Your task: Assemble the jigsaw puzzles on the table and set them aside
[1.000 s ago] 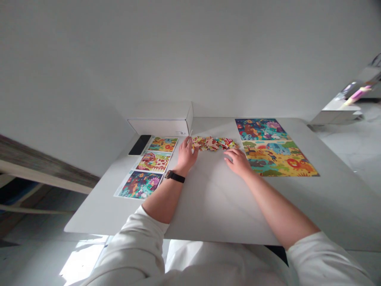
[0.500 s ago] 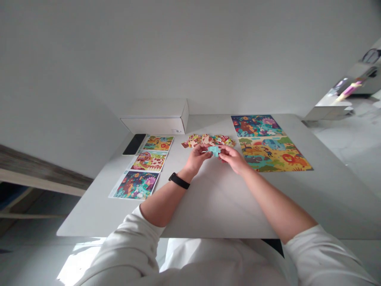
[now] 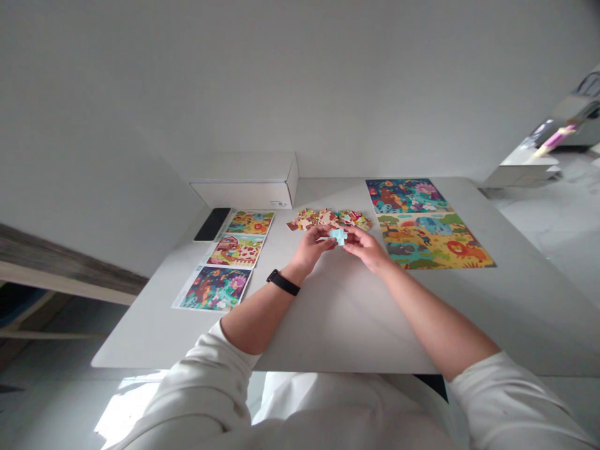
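Observation:
Between my two hands is a pale blue jigsaw puzzle piece [image 3: 338, 236]. My left hand [image 3: 311, 249] pinches its left side, and my right hand [image 3: 364, 248] has fingers closed on its right side. Whether it is one piece or a few joined together I cannot make out. Just behind my fingers lies a loose pile of colourful puzzle pieces [image 3: 328, 217] on the white table [image 3: 337, 312]; my hands partly hide its near edge.
Two assembled puzzle pictures [image 3: 429, 240] lie together at the right. A sheet with three printed pictures [image 3: 216, 289] lies at the left, beside a black phone [image 3: 212, 224]. Behind them a white box [image 3: 244, 194] stands by the wall.
The pale blue piece is turned or tilted slightly in my fingers and looks lighter. Both hands keep their grip in nearly the same place; the view shifts a little.

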`<state>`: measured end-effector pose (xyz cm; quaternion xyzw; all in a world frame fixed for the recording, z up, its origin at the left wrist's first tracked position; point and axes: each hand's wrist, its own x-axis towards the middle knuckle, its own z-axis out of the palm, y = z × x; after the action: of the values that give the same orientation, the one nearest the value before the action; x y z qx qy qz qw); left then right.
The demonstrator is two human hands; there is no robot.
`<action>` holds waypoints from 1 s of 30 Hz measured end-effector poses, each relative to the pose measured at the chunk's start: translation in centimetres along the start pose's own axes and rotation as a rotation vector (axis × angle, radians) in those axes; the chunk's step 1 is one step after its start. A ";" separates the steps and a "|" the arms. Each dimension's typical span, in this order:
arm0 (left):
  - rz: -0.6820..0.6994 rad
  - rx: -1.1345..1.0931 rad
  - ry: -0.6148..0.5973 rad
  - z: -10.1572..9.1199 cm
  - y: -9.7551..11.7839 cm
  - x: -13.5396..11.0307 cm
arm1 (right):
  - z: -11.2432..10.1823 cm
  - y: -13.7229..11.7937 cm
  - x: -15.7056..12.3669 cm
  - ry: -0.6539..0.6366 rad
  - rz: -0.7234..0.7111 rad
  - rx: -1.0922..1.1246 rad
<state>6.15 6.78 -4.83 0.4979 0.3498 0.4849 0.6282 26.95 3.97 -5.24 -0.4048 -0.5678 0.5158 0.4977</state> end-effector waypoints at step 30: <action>-0.031 0.145 -0.010 0.0 -0.3 -0.2 | -1.0 0.2 -0.3 0.207 -0.149 -0.470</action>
<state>6.14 6.63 -5.11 0.5392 0.3885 0.4460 0.5995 27.93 3.86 -5.54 -0.5169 -0.6462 0.2877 0.4822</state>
